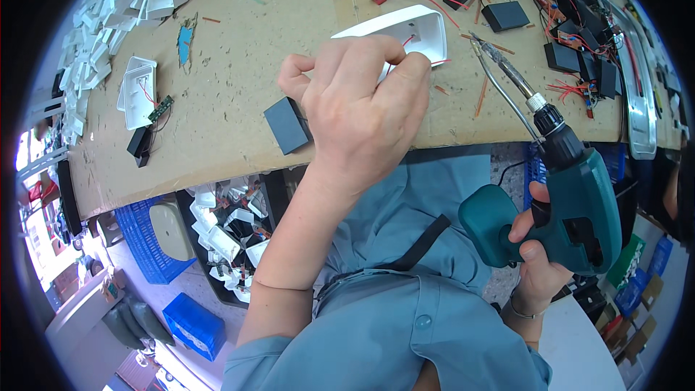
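My left hand (362, 108) is closed, knuckles up, over the near side of a white plastic housing (431, 29) on the table. Its fingertips are hidden, so what they pinch cannot be made out. Thin red wires (440, 63) stick out inside the housing beside the fingers. A dark grey rectangular box (287, 127) lies just left of that wrist. My right hand (539, 271) grips the handle of a green soldering gun (588, 195). Its metal tip (499, 58), with a thin feed tube alongside, points up and left, to the right of the housing and apart from it.
White housings (145, 0) are heaped at the far left. Another housing (139, 94) with a small green circuit board (161, 108) lies nearer. Black boxes with red wires (579, 36) crowd the right. A bin of white parts (228, 239) stands below the cardboard-covered table's edge (217, 174).
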The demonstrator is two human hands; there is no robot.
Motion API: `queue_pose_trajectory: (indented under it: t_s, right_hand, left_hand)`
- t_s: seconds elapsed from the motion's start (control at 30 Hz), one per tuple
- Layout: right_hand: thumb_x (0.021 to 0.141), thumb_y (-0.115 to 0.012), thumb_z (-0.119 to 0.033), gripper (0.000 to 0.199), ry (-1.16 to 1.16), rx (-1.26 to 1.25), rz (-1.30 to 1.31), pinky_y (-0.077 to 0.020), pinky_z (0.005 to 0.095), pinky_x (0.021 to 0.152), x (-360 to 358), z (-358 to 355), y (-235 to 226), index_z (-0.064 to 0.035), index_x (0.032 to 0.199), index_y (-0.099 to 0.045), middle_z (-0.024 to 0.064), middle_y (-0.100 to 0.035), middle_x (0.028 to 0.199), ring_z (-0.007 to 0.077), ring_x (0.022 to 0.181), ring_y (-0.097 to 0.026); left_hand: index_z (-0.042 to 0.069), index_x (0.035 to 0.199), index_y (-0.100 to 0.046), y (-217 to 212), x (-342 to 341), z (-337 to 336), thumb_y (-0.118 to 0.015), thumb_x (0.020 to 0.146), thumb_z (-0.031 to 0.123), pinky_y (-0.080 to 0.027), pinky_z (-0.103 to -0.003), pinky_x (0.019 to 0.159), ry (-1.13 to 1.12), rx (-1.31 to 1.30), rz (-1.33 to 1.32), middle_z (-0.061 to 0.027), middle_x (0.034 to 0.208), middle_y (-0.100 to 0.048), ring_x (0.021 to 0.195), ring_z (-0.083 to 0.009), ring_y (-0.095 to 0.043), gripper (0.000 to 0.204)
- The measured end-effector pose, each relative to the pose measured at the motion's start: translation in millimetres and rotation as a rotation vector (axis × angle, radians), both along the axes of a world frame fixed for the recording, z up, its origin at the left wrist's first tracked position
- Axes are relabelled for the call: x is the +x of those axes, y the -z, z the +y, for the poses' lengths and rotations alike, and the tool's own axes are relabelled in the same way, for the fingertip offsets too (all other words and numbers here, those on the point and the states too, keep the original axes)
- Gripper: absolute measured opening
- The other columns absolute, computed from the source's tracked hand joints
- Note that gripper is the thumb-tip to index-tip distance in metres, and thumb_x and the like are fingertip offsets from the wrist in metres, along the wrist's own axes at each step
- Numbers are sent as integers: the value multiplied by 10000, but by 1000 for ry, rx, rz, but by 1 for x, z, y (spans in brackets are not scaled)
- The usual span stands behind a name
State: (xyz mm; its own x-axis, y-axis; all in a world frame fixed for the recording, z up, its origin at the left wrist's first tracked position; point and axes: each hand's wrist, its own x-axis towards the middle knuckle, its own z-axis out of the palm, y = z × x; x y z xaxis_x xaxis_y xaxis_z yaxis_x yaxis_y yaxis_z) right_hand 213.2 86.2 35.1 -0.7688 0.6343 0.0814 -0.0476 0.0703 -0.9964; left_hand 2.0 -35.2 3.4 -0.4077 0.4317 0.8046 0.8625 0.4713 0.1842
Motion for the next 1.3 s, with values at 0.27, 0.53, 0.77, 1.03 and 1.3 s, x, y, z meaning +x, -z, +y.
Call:
queue_pose_trajectory:
  t_s: [0.27,0.53,0.77,1.03,1.3]
  right_hand:
    - [682,-756,-192,667,-27,-47,-6,-456,250,543,3,0,0,77,1186,-413,234,-538,1097,150,639,-567]
    - [688,-753,-171,661,-124,-57,-74,-453,228,564,0,3,9,68,1201,-412,216,-554,1087,144,658,-567]
    - [681,-758,-167,665,-104,-89,-69,-453,226,564,-13,4,9,62,1202,-415,209,-560,1066,145,659,-568]
    - [688,-747,-137,635,-124,-91,-102,-453,227,564,-23,7,10,54,1200,-424,191,-566,1028,143,653,-561]
    - [681,-731,-26,470,-169,-46,-80,-449,219,595,-31,10,9,56,1099,-531,140,-606,988,106,675,-537]
  left_hand:
    - [128,720,-629,-4,-3,1,-662,630,118,-231,-409,790,-140,-29,-102,-11,946,-539,873,-191,-471,96]
    - [78,702,-613,1,-8,7,-639,650,94,-263,-471,839,-151,-48,-101,-14,937,-552,842,-190,-504,60]
    - [74,702,-650,-1,-8,9,-639,657,75,-274,-346,805,-172,-35,-117,-3,877,-598,807,-147,-531,46]
    - [62,710,-651,2,-12,8,-633,655,57,-291,-313,760,-160,-29,-101,-12,865,-604,794,-150,-532,59]
    - [61,710,-648,1,-11,10,-634,658,59,-296,-317,764,-167,-28,-127,-13,874,-600,805,-151,-529,55]
